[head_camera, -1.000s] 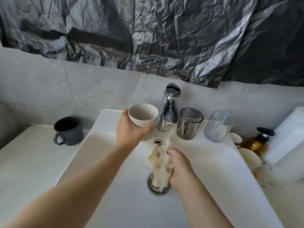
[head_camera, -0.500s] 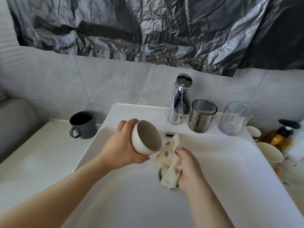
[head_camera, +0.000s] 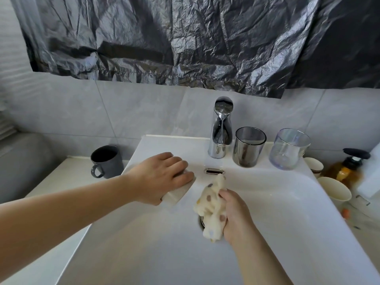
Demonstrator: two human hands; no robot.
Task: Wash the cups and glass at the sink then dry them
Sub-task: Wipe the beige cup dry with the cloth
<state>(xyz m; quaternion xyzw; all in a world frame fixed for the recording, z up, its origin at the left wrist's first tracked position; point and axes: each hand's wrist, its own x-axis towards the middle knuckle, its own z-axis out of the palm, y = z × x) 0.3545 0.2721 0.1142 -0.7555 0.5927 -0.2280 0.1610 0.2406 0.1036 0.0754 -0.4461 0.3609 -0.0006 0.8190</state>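
My left hand [head_camera: 162,177] grips a cream cup [head_camera: 177,194] from above, turned mouth-down over the white sink [head_camera: 287,212]; most of the cup is hidden under my fingers. My right hand [head_camera: 236,214] clutches a cream cloth with brown dots [head_camera: 211,208] above the drain. A dark grey mug [head_camera: 106,161] stands on the counter to the left. A smoky grey glass [head_camera: 247,147] and a clear tumbler [head_camera: 289,149] stand on the sink's back ledge right of the chrome tap [head_camera: 221,130].
Two more cream cups [head_camera: 335,189] [head_camera: 313,164] and an amber soap dispenser [head_camera: 347,167] crowd the counter at the right. Crumpled black plastic sheet [head_camera: 185,38] hangs over the grey wall tiles. The overflow slot [head_camera: 213,171] sits below the tap.
My left hand has tipped the cream cup from upright near the tap to mouth-down over the basin's left side. My right hand stays over the drain with the cloth.
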